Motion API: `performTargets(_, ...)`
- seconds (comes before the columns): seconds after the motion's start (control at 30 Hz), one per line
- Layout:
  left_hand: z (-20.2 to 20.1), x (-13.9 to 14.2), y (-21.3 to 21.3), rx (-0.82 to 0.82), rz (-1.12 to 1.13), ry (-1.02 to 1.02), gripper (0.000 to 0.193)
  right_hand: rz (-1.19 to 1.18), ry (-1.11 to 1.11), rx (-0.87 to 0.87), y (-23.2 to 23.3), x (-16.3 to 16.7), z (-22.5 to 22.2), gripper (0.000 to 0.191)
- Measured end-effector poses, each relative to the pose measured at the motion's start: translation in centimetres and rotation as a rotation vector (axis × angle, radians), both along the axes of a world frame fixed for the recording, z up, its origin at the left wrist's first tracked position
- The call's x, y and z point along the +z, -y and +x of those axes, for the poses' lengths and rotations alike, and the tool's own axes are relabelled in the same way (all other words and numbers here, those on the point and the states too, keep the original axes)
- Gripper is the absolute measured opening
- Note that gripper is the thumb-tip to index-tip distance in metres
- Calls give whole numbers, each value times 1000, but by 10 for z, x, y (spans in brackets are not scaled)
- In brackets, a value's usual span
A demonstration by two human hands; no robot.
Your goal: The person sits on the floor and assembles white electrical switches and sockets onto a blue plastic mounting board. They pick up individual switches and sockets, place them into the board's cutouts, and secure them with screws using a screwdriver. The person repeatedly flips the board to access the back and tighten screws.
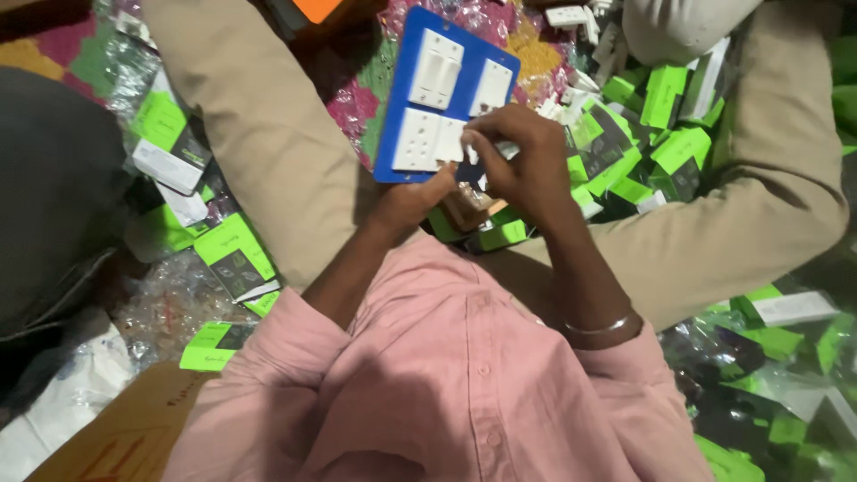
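Observation:
A blue rectangular switch plate with white switches and a socket fitted in it stands tilted in front of me, between my knees. My left hand grips its lower edge from below. My right hand pinches a small white switch module against the plate's lower right corner. Its fingers hide most of that piece. A metal bangle circles my right wrist. My pink shirt fills the bottom of the view.
Many small green and black boxes lie scattered left and right on the floor. Loose white switch parts sit at the top. Clear plastic wrappers and a brown cardboard box lie at the left.

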State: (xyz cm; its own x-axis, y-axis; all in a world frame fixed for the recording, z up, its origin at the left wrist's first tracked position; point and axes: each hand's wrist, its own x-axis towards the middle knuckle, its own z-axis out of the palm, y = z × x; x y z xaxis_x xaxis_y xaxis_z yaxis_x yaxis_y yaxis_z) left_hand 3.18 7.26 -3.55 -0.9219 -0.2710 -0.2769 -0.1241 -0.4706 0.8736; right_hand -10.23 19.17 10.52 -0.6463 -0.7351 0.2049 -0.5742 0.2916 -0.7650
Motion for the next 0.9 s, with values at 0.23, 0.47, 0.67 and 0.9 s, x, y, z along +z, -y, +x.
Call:
performTargets(0.23,-1,4,-1,9,-35,-32,27,-22,51,22,-2,-3,1,8)
performTargets(0.47,2,0,1,16,-16,-26,27,10,4,-14,1,-6,1,7)
performTargets(0.67,0,-30,2,-135,-1092,-254,24,12,20,-23,-2,-7,1,8)
performTargets(0.9,3,-28,-3,-59,-407,-141,19,-7,86,-19,-2,-12,-2,10)
